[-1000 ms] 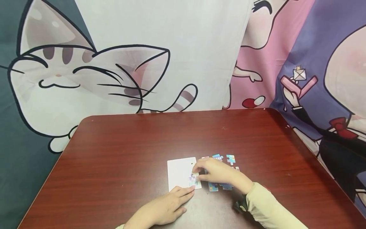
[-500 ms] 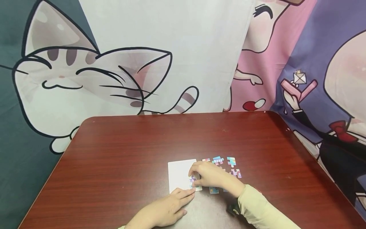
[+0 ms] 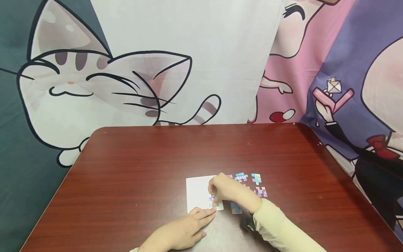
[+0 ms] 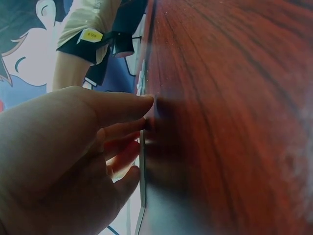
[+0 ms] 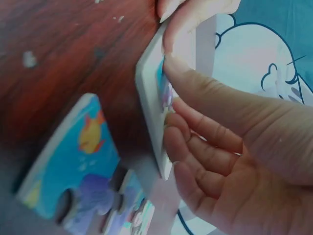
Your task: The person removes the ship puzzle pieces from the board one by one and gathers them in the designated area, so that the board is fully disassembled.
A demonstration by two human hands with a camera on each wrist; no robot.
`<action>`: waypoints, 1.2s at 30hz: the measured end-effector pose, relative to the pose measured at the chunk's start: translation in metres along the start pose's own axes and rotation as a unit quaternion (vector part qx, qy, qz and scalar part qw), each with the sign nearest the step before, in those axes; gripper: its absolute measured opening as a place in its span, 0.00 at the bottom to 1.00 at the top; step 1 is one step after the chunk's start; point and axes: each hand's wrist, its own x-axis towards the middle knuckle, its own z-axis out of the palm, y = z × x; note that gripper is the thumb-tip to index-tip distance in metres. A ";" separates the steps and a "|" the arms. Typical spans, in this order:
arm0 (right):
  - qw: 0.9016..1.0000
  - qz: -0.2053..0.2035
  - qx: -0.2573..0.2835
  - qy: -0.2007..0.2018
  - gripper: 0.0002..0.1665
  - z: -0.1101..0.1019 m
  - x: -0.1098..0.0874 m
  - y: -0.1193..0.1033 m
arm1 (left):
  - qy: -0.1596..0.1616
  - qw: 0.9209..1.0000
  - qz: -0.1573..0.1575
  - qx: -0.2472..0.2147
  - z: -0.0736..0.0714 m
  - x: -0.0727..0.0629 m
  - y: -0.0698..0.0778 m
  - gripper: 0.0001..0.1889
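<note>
A square white puzzle board (image 3: 196,187) lies on the table, with puzzle pieces at its right front corner. Over that corner my right hand (image 3: 229,189) bends down and pinches a blue-and-purple puzzle piece (image 5: 165,90) between thumb and curled fingers, right at the board's surface. The hand covers much of this piece in the head view. My left hand (image 3: 185,226) rests flat at the board's front edge, its fairly straight fingertips touching the board near that corner. In the left wrist view the left fingers (image 4: 124,107) extend along the tabletop.
Several loose puzzle pieces (image 3: 241,176) lie on the brown table (image 3: 151,164) to the right of the board, some hidden by the right arm. Nearest the right wrist camera is a blue fish piece (image 5: 90,132). A cartoon-printed curtain (image 3: 236,63) hangs behind the table.
My right hand has shifted slightly left and tipped more steeply over the board corner, its forearm swinging left and uncovering loose pieces on the right. My left hand has stayed at the front edge.
</note>
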 end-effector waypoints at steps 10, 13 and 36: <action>1.000 0.011 0.019 -0.022 0.18 -0.003 0.003 0.002 | 0.009 1.000 -0.001 -0.003 0.000 0.001 0.002 0.27; 0.999 0.002 0.042 -0.018 0.18 -0.002 0.000 0.007 | 0.010 1.000 0.000 0.002 0.000 0.001 0.002 0.27; 0.992 -0.119 0.021 0.046 0.14 0.008 -0.026 0.015 | 0.012 1.000 -0.005 0.006 0.002 0.002 0.002 0.28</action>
